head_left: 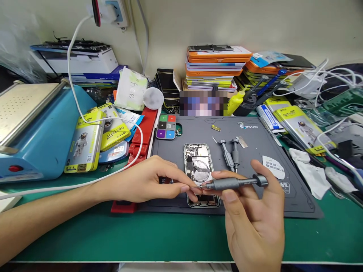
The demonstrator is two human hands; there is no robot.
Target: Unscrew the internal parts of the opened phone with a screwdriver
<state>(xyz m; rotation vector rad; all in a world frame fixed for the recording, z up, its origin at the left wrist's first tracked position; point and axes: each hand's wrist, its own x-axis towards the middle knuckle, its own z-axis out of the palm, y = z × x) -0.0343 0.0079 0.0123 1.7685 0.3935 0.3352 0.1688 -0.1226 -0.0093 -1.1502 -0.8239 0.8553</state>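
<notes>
A grey precision screwdriver [227, 184] lies sideways in my right hand [252, 215], its tip pointing left and the round cap near my index finger. My left hand [161, 179] pinches at the screwdriver's tip with thumb and fingers; whether a tiny part sits there I cannot make out. Below both hands an opened phone [198, 155] rests on the dark repair mat [176, 196], its inner parts and a round coil showing. The fingers cover part of its lower half. Two more screwdrivers [227, 155] lie on the mat to the phone's right.
A colored screw tray [166, 127] sits at the mat's upper left, beside a red clamp-like tool [143, 136]. Battery packs [85, 141] and a blue machine [48, 132] stand left. Stacked boxes [215, 64] line the wall. A white cable [113, 177] runs over the left forearm.
</notes>
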